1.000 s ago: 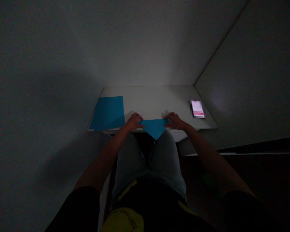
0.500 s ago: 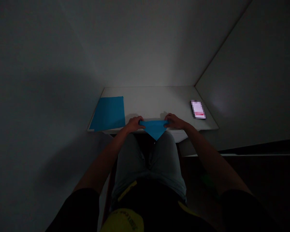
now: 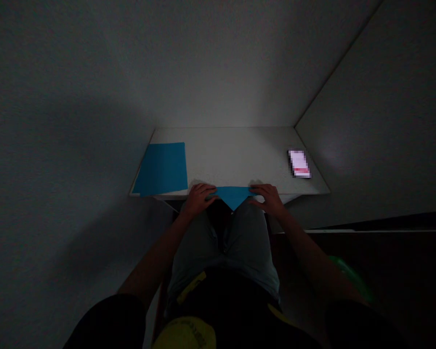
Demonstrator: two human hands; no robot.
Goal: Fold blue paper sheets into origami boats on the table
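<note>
A folded triangle of blue paper (image 3: 233, 195) lies at the near edge of the white table (image 3: 236, 160), its point hanging over the edge above my lap. My left hand (image 3: 199, 199) covers the triangle's left corner, and my right hand (image 3: 269, 199) covers its right corner. Both hands rest on the paper, fingers over the ends, and part of each corner is hidden. To the left of my left hand lies a flat, unfolded sheet of blue paper (image 3: 162, 168).
A smartphone (image 3: 299, 164) with a blurred screen lies at the table's right. Pale walls (image 3: 218, 63) meet behind the table. My legs in grey-blue jeans (image 3: 221, 247) sit below its edge. A green object (image 3: 350, 278) shows on the dark floor at lower right.
Both hands have slid toward me and slightly outward, drawing the triangle's upper folded edge closer to the table's near edge. The flat blue sheet and smartphone have not moved on the table.
</note>
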